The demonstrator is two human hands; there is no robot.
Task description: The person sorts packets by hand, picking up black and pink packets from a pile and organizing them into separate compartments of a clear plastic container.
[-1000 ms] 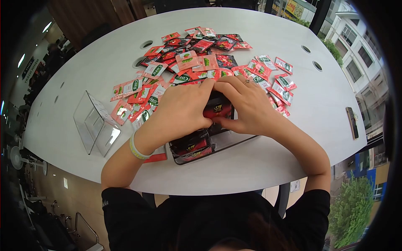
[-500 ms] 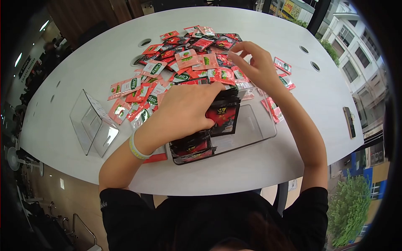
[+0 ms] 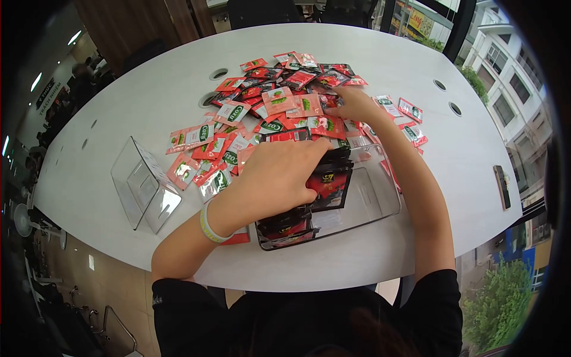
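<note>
My left hand [image 3: 279, 175] curls over a row of black and red G7 coffee sachets [image 3: 331, 186] standing in a clear plastic box [image 3: 369, 217], its thumb pressed to their face. Other black sachets [image 3: 286, 231] stand at the box's near left end, below that hand. At the right side of the heap, my right hand [image 3: 355, 107] reaches down to a black and red coffee sachet [image 3: 329, 100]. Its thumb and index finger are apart over that sachet, and the other fingers are partly hidden.
Pink and red Cozy tea sachets [image 3: 278, 101] are heaped with coffee sachets beyond the box. A second clear box [image 3: 143, 184] sits at left. Several loose tea sachets [image 3: 410, 110] lie at right, and a dark phone-like object [image 3: 502, 187] lies near the white table's [image 3: 470, 232] right edge.
My right hand has come down from above the heap onto the coffee sachet. My left hand keeps its hold in the box. The whole view has shifted slightly.
</note>
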